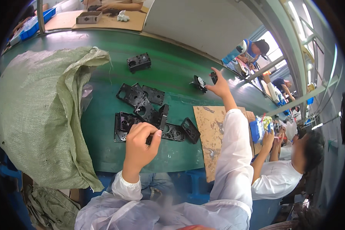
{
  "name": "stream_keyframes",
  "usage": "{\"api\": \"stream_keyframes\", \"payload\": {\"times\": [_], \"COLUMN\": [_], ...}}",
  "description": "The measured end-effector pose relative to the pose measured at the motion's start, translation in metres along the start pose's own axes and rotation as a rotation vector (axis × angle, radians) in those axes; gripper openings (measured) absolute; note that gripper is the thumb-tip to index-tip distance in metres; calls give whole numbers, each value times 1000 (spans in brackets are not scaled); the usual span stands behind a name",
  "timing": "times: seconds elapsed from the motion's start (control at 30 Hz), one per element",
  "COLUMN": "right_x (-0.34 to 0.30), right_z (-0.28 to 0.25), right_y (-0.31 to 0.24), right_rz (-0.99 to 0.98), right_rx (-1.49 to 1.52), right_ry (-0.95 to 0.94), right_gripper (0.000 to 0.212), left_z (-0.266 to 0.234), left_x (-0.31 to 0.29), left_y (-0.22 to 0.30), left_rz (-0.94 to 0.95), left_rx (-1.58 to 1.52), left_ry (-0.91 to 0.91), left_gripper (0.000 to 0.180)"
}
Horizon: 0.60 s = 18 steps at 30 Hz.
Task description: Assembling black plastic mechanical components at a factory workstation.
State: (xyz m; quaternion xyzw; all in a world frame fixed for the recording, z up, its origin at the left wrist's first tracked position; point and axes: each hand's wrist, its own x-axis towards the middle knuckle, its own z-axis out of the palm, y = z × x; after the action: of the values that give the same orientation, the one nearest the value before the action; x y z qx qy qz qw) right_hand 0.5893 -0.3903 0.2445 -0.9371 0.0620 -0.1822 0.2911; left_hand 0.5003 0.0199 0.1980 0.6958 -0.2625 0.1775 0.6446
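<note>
My left hand (141, 145) is closed, thumb and fingertips pinched at the lower end of a black plastic housing (163, 117) tilted up on its edge. Around it on the green table lie several more black plastic housings (130, 95), some overlapping. My right arm stretches forward over the green belt, and my right hand (220, 87) has thumb and forefinger spread apart. A small dark piece (214, 78) shows in the gap between them; whether the hand touches it is unclear. Just left of the thumb sits a black-and-white part (199, 83).
A large pale-green woven sack (38, 115) bulges over the left side. One black housing (138, 62) lies alone on the belt (168, 57). A worn brown board (211, 134) lies under my right forearm. A co-worker in white (278, 180) sits close on the right; others work across the belt.
</note>
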Motion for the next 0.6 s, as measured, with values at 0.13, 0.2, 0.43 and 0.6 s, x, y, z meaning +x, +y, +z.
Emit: {"api": "stream_keyframes", "payload": {"times": [0.13,0.2,0.43,0.6], "right_x": [23,34,54,51], "right_z": [13,18,48,57], "right_y": [-2,-8,-29,-41], "right_rz": [-96,-85,-2,-26], "right_rx": [-363,-513,-463,-333], "right_ry": [-213,-334,-450,-405], "right_gripper": [74,76,76,76], "left_z": [1,1,6,5], "left_x": [1,2,4,0], "left_y": [-2,-2,-3,-2], "left_rz": [-22,-29,-6,-18], "left_rx": [-12,-28,1,16], "left_ry": [-22,-43,-43,-32], "left_gripper": [6,5,6,5]}}
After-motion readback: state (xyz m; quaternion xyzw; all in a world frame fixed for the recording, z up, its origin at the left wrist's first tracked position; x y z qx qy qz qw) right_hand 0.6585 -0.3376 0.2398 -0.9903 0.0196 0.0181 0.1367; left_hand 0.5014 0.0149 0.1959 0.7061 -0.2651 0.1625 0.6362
